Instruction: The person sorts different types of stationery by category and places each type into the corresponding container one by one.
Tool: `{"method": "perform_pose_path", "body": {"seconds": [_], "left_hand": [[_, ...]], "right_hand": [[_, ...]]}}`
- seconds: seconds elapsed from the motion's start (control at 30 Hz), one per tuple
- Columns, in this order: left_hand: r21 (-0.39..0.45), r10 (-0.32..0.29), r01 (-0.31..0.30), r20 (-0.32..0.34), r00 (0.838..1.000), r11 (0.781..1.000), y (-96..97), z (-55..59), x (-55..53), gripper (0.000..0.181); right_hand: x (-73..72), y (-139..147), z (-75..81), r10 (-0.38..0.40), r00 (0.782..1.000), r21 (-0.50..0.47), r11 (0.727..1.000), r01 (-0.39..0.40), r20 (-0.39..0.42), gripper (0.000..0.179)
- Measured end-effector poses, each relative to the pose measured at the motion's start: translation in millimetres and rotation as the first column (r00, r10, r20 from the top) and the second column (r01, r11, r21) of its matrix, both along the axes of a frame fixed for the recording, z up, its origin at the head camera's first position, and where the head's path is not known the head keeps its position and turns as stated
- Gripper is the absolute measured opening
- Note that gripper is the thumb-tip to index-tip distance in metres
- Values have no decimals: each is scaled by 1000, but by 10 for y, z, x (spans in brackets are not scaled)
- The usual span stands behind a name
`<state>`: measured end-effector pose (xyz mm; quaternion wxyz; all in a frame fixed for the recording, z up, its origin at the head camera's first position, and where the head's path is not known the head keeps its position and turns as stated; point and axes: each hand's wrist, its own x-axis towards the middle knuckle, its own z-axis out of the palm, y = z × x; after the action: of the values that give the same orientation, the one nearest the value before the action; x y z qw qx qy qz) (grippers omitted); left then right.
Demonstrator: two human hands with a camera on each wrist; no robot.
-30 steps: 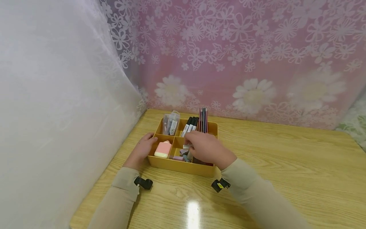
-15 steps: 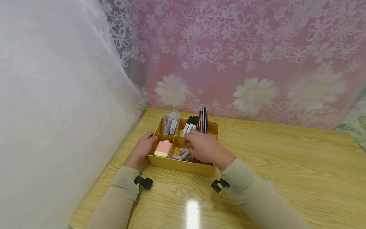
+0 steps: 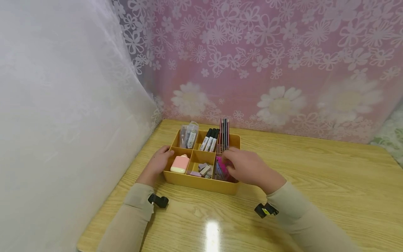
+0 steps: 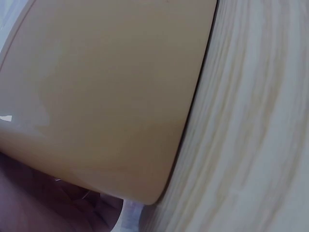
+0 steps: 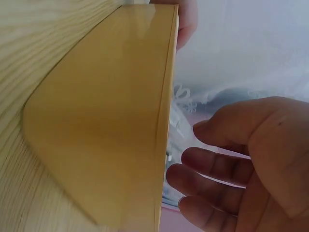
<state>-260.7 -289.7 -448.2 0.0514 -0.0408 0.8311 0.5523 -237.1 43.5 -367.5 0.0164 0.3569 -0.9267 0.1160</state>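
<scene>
A yellow desk organizer (image 3: 201, 184) with several compartments stands on the table. My left hand (image 3: 157, 162) grips its left wall, with the thumb over the rim. Over the front right compartment hovers my right hand (image 3: 247, 166); in the right wrist view its thumb and fingers are parted, loosely bent and hold nothing. Beneath it lie a pink item (image 3: 220, 162) and bluish strips, partly hidden. The front middle compartment has several erasers (image 3: 205, 170). A pink and cream bottle (image 3: 180, 163) lies in the front left one.
Behind these, the organizer holds clear plastic cases (image 3: 190, 136), black-capped markers (image 3: 209, 139) and upright pencils (image 3: 224, 131). Wooden table (image 3: 315, 182) surrounds it. A white curtain (image 3: 63, 105) hangs on the left, a pink floral one (image 3: 252, 70) at the back.
My right hand has moved right, from over the erasers to the front right compartment, and uncovers the erasers and the pink item. An eraser now lies on top of the pile. The left hand stays put.
</scene>
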Motion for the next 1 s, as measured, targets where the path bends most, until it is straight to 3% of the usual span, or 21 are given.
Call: {"method": "perform_pose_path", "body": {"seconds": [0.23, 0.43, 0.73, 1.0], "left_hand": [[28, -3, 3, 2, 1000, 1000, 0, -8, -4, 50], [-3, -5, 5, 12, 1000, 1000, 6, 3, 6, 51], [-11, 9, -9, 15, 1000, 1000, 9, 13, 12, 51], [-7, 5, -5, 14, 1000, 1000, 2, 13, 10, 52]], "right_hand": [[75, 420, -1, -17, 999, 35, 999, 18, -38, 11], [189, 802, -55, -47, 998, 49, 998, 48, -35, 15], [294, 1267, -145, -119, 985, 122, 987, 105, 122, 18], [320, 1555, -307, -220, 926, 195, 967, 166, 306, 7]]}}
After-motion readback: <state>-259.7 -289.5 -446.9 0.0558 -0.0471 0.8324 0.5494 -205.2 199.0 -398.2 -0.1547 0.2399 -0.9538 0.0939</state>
